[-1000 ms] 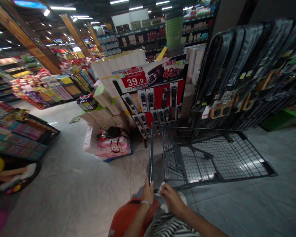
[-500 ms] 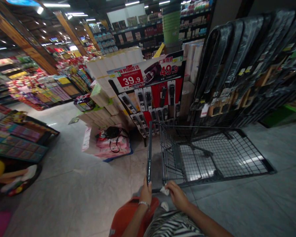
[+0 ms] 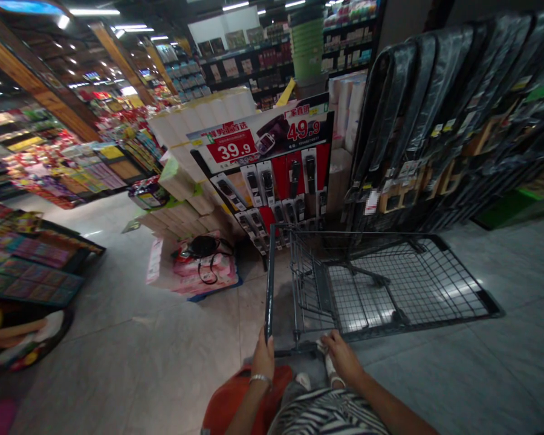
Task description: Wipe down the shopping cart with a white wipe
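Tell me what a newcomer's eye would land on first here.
Probably the sign at upper middle, with its big 39.9 and 49.9, above rows of hanging belts. Next might come the wire cart in the lower right half, with the left grip on the near end of its black handle. The green buckets stacked at top middle, beyond the sign, could also catch the eye.
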`<control>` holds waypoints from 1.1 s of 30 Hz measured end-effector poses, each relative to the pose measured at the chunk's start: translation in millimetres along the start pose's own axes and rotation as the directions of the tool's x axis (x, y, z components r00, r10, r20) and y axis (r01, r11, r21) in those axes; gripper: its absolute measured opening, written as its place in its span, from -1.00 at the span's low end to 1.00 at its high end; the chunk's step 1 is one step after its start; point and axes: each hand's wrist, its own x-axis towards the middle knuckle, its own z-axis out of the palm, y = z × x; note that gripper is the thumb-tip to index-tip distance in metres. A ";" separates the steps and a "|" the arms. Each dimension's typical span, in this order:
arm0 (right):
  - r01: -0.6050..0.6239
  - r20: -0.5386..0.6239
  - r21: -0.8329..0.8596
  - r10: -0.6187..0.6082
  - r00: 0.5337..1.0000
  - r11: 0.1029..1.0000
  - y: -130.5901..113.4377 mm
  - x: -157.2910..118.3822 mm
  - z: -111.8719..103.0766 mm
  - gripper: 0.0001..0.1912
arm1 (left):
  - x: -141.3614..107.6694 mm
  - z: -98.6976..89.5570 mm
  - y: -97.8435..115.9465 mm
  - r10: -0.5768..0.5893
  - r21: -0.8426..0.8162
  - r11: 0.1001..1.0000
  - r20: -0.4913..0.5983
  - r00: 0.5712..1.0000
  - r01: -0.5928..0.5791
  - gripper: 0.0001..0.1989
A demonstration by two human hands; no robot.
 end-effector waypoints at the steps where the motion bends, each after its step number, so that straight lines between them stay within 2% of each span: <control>1: -0.024 -0.003 -0.026 0.023 1.000 0.999 3.8 0.3 -3.1 -0.66 | 0.4 1.0 0.0 0.046 0.036 0.998 -0.048 0.998 -0.044 -0.51; 4: -0.093 -0.023 -0.091 0.092 0.996 0.991 17.4 -1.7 -15.3 -0.66 | -2.7 4.6 1.4 0.178 0.167 0.974 -0.163 0.971 -0.150 -0.50; 6: -0.147 -0.047 -0.130 0.142 0.989 0.981 27.4 -4.9 -25.0 -0.65 | -9.2 9.8 4.0 0.305 0.247 0.933 -0.152 0.940 -0.263 -0.51; 8: -0.197 -0.079 -0.159 0.186 0.979 0.968 36.7 -8.2 -34.3 -0.66 | -18.4 18.7 7.8 0.452 0.302 0.857 -0.052 0.891 -0.417 -0.53; 11: -0.237 -0.108 -0.187 0.220 0.970 0.953 44.8 -10.0 -43.6 -0.75 | -31.0 38.0 15.5 0.604 0.341 0.712 0.146 0.783 -0.613 -0.53; 14: -0.235 -0.095 -0.211 0.220 0.971 0.949 40.7 -6.0 -42.9 -0.83 | -35.1 57.4 23.7 0.661 0.370 0.593 0.285 0.695 -0.715 -0.56; 16: -0.212 -0.067 -0.224 0.202 0.977 0.951 30.8 -1.4 -37.0 -0.82 | -32.2 67.0 27.9 0.665 0.398 0.536 0.343 0.663 -0.744 -0.60; 21: -0.102 0.054 -0.257 0.119 0.991 0.961 -5.7 9.6 -13.2 -0.77 | -17.1 80.8 29.5 0.634 0.477 0.446 0.429 0.643 -0.757 -0.79; 25: -0.031 0.164 -0.303 0.084 0.983 0.953 -29.9 16.6 -1.8 -0.75 | -10.1 86.0 25.4 0.626 0.512 0.399 0.454 0.634 -0.761 -0.79; 29: -0.020 0.208 -0.365 0.102 0.973 0.931 -38.5 19.0 -7.2 -0.74 | -7.2 87.1 22.3 0.640 0.519 0.369 0.460 0.616 -0.771 -0.79; 33: -0.079 0.173 -0.407 0.162 0.971 0.910 -27.3 13.0 -25.5 -0.73 | -6.5 87.2 19.9 0.654 0.526 0.343 0.461 0.600 -0.778 -0.82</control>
